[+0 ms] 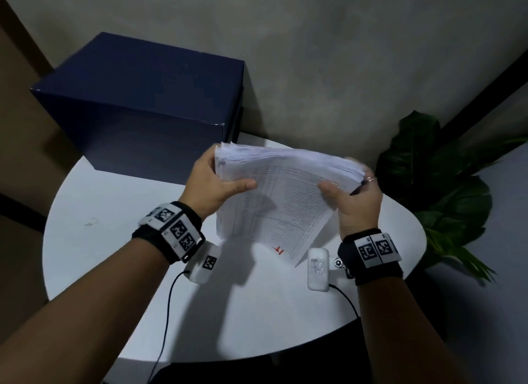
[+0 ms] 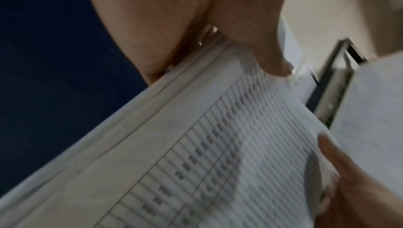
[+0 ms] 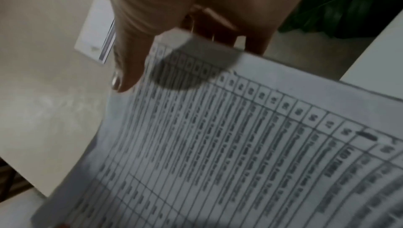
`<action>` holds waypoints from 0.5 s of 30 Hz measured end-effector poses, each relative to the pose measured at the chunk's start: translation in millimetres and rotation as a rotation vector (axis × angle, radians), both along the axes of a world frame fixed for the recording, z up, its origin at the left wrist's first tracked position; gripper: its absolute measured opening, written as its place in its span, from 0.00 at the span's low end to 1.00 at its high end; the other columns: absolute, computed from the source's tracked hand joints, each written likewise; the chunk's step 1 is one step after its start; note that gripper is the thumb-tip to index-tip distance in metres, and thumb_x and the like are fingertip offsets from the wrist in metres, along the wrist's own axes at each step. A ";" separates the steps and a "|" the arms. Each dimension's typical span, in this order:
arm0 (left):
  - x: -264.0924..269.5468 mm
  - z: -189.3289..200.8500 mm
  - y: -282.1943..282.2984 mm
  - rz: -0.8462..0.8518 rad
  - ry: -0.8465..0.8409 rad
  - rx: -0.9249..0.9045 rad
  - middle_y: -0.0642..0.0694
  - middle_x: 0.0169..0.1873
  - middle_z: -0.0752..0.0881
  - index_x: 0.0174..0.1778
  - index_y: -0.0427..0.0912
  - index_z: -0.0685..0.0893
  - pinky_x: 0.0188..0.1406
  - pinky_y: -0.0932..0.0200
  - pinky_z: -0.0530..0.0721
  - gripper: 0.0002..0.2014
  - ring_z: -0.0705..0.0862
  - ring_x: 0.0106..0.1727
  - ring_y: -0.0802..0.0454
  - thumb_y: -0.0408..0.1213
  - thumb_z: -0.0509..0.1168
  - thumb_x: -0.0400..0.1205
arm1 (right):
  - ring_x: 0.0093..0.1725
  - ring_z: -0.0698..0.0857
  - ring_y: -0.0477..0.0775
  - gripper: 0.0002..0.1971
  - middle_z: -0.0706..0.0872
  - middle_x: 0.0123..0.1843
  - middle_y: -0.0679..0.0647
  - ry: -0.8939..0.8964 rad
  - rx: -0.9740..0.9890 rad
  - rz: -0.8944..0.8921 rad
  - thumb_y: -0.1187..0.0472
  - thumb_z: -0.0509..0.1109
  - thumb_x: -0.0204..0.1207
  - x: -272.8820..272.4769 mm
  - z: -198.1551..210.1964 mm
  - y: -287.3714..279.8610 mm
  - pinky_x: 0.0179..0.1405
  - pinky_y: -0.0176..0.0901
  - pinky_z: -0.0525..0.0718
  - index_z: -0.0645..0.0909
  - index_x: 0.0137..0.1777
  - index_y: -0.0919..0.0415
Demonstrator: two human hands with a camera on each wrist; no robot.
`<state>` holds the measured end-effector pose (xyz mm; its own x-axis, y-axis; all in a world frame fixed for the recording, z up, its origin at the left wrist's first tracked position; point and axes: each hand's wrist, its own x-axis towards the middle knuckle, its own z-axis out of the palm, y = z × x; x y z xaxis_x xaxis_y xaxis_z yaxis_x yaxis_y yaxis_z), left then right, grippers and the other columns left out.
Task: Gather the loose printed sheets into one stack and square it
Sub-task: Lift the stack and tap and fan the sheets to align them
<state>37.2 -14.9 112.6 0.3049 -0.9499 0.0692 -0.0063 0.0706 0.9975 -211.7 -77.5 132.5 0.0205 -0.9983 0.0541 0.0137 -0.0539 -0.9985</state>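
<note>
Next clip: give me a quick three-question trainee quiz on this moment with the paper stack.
1. True or false: the stack of printed sheets lies flat on the white table.
2. Which hands hold the stack? A) left hand only B) right hand only C) both
3. Fill in: behind the stack, on the table, stands a dark blue ____.

Key:
1. False: it is held up, tilted, with its lower edge near the tabletop.
2. C: one hand grips each side, thumbs on the top sheet.
3. box
</note>
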 end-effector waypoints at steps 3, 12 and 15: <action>8.4 2.9 -5.1 -0.045 -0.087 0.010 0.45 0.50 0.91 0.53 0.41 0.86 0.50 0.59 0.89 0.31 0.91 0.53 0.53 0.48 0.87 0.57 | 0.57 0.89 0.51 0.40 0.87 0.59 0.57 0.052 -0.043 0.031 0.62 0.90 0.51 1.3 2.8 -1.0 0.55 0.45 0.88 0.79 0.66 0.59; 3.7 -1.4 -4.6 -0.060 -0.122 0.002 0.56 0.43 0.92 0.52 0.39 0.89 0.47 0.67 0.86 0.24 0.91 0.49 0.60 0.37 0.84 0.61 | 0.42 0.85 0.34 0.06 0.87 0.42 0.44 -0.127 -0.073 -0.237 0.65 0.70 0.78 17.1 16.7 7.7 0.49 0.32 0.80 0.83 0.53 0.61; 1.2 -1.2 -3.7 -0.062 -0.095 -0.006 0.58 0.44 0.93 0.53 0.40 0.89 0.48 0.68 0.87 0.22 0.91 0.50 0.61 0.36 0.83 0.63 | 0.48 0.87 0.42 0.13 0.90 0.47 0.50 -0.271 -0.104 -0.284 0.58 0.62 0.82 19.2 15.4 13.1 0.49 0.33 0.82 0.78 0.62 0.64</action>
<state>38.4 -18.7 111.4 0.2373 -0.9662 0.1005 -0.0964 0.0796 0.9922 -192.5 -64.4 147.9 -0.2839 -0.9512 0.1209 0.2457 -0.1940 -0.9497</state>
